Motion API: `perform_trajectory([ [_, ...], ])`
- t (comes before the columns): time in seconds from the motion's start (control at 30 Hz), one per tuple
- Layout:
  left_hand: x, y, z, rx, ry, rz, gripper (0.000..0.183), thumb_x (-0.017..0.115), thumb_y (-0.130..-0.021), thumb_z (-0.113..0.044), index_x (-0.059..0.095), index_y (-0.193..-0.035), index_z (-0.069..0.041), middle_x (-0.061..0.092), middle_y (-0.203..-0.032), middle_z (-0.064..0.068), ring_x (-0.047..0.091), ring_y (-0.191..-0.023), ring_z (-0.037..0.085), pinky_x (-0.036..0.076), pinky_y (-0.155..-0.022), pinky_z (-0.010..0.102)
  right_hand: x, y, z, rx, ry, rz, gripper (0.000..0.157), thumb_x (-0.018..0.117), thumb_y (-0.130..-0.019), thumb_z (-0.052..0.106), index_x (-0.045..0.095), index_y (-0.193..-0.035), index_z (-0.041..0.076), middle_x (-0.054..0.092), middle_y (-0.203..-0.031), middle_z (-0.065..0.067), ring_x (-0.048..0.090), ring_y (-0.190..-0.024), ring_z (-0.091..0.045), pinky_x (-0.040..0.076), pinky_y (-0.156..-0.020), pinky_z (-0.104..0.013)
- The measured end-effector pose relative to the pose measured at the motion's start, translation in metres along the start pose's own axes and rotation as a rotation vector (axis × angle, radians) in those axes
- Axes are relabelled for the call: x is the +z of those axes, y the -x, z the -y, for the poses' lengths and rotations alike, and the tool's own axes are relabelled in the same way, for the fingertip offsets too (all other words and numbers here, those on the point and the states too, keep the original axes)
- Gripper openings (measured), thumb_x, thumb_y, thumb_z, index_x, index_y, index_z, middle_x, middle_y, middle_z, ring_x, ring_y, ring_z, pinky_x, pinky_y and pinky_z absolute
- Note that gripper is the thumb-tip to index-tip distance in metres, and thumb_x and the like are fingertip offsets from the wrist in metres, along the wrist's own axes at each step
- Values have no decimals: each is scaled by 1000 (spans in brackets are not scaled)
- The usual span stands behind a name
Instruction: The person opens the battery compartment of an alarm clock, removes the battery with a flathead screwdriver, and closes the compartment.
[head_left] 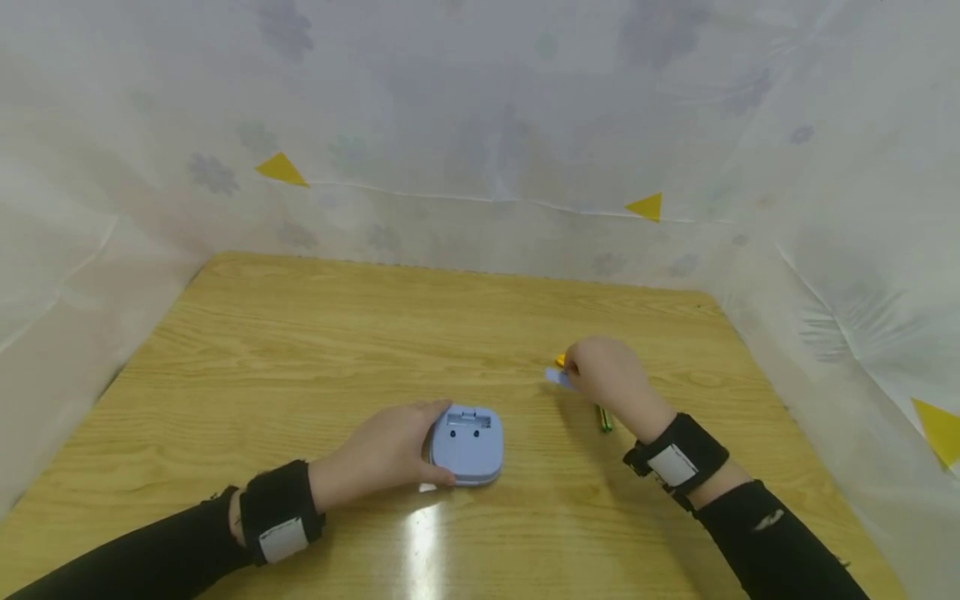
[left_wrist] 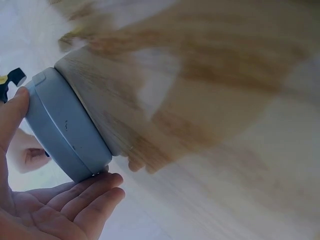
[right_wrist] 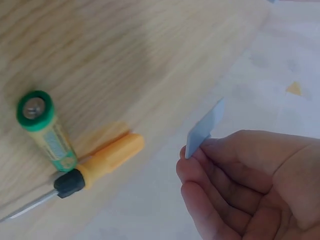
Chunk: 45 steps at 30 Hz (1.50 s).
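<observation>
My left hand (head_left: 386, 442) grips a light blue rounded-square device (head_left: 468, 457) by its left side, thumb near the front edge and fingers at the back. The device's upper face shows an uncovered battery compartment (head_left: 469, 421) and two dark round spots. In the left wrist view the side of its casing (left_wrist: 70, 132) lies between thumb and fingers. To the right, above the table, my right hand (head_left: 611, 379) pinches a thin light blue cover (right_wrist: 204, 129) between thumb and fingertips. Beside that hand lie a green-ended battery (right_wrist: 50, 137) and a screwdriver (right_wrist: 114, 156) with a yellow handle.
A wood-grain table (head_left: 337, 333) carries everything. Pale patterned sheeting (head_left: 480, 108) hangs around its back and sides, with yellow triangles (head_left: 282, 169) on it. A small white piece (head_left: 427, 487) shows by my left thumb.
</observation>
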<state>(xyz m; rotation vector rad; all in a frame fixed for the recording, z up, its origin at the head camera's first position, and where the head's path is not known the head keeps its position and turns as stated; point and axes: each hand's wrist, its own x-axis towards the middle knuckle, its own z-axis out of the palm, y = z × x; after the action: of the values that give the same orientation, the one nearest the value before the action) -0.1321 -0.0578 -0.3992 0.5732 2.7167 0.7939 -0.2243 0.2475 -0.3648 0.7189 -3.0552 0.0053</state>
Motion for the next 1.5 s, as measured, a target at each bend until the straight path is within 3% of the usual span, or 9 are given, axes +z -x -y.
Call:
perform_trajectory([
  [0.23,0,1,-1,-1,-1,-3,105,99,-72,-42,51,-153,4,61,-152,21,61,-140,38,50,-120,53,-10,-1,7,-29,7,-75,33,74,-99,11,66,-67,16,46,-57,3,31,-55,-12,24,-56,-27],
  [0.5,1,-1,0,11,-10,-5,104,99,-72,-43,52,-152,4,62,-151,22,62,-139,38,51,-119,53,-23,-3,22,-39,14,-69,44,72,-101,14,52,-62,19,34,-59,4,26,-57,-12,21,-58,-28],
  [0.7,2,-2,1,12,-12,-6,105,99,-72,-43,51,-153,4,61,-152,22,61,-140,38,50,-120,53,-26,-6,33,-53,34,-76,31,76,-99,16,66,-70,18,51,-61,3,35,-57,-12,25,-56,-26],
  [1.03,2,-2,0,4,-15,-8,105,99,-72,-42,52,-152,4,63,-150,21,63,-137,36,51,-118,51,-29,-9,60,-113,56,-126,28,74,-97,12,69,-70,18,54,-62,3,36,-57,-11,27,-56,-24],
  [1.2,3,-2,0,3,-13,-6,105,99,-71,-42,52,-152,4,62,-150,22,63,-138,37,52,-118,52,-27,-6,74,-138,76,-157,29,74,-94,9,68,-68,19,54,-62,5,33,-57,-10,21,-53,-22],
  [1.37,3,-2,0,3,-6,-7,104,99,-72,-41,52,-152,4,62,-150,22,63,-137,37,52,-118,52,-24,-4,86,-154,72,-150,16,77,-93,11,79,-79,19,70,-74,4,44,-57,-8,32,-49,-20],
  [1.5,2,-2,0,5,-5,-7,103,99,-72,-41,52,-152,5,63,-150,22,63,-137,37,52,-118,52,-19,-4,92,-196,52,-140,13,79,-91,9,80,-80,17,71,-74,4,48,-59,-8,41,-51,-21],
])
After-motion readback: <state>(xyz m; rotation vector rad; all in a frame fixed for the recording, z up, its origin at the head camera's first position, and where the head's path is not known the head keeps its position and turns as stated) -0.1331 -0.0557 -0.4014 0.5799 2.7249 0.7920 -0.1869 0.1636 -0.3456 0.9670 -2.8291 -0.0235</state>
